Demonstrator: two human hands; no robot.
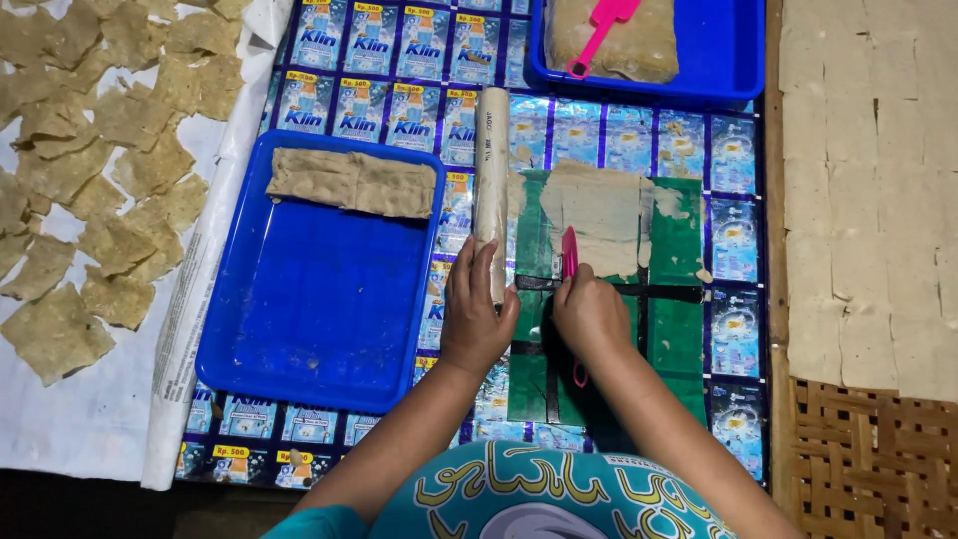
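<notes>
My left hand (477, 314) grips the near end of a long pale rolling pin (491, 170) that lies pointing away from me. My right hand (591, 314) holds a pink plastic scraper (569, 250), its blade at the near edge of a flattened sheet of beige dough (599, 215). The dough lies on a green plastic mat (679, 329) crossed by black tape strips.
A blue tray (319, 309) at left holds a slab of dough (351, 183) at its far end. Another blue tray (733, 50) at top holds dough and a pink scraper (602, 30). Cut dough pieces (95, 170) dry on white sheeting; pale squares (868, 190) lie at right.
</notes>
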